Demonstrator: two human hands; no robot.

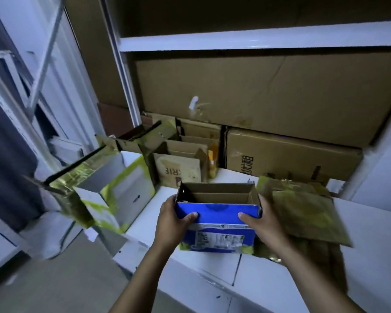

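A small open cardboard box (217,224) with a blue printed front and a plain brown inside stands on a white counter (190,269), top open and empty as far as I can see. My left hand (174,222) grips its left end, thumb on the blue front. My right hand (261,222) grips its right end, thumb likewise on the front. The box's bottom edge carries yellow-green tape.
A flattened brown carton (307,213) with yellowish tape lies right of the box. Left of it stand open white boxes (122,190) with yellow-green tape. Behind are several small cartons (185,159) and large brown cartons (280,154) under a white shelf (257,39).
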